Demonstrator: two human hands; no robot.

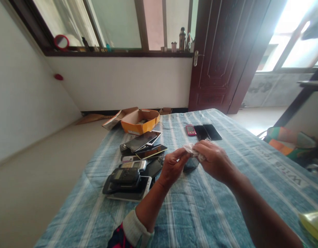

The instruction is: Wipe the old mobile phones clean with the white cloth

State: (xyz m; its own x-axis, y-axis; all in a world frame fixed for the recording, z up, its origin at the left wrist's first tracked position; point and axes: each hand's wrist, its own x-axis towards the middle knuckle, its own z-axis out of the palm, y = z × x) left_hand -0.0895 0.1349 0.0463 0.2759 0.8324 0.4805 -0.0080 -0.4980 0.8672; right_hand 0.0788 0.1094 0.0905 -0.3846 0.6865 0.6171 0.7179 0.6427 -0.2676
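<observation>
Over the middle of the bed, my left hand (173, 165) and my right hand (213, 160) meet at a crumpled white tissue (191, 148). The left thumb and fingers pinch one side of it. My right fingers are closed around the other side. Just below the tissue is a dark, glossy object (191, 164), partly covered by my hands; its kind and whether I hold it cannot be told. Left of my hands lies a pile of old phones, with a black mobile phone (125, 176) on top of a white-edged tablet (145, 188).
An open orange cardboard box (140, 128) stands at the far left edge of the striped blue bedsheet (200, 213). A pink phone (191, 130) and flat black devices (212, 132) lie beyond my hands. Something yellow (314, 224) is at the lower right.
</observation>
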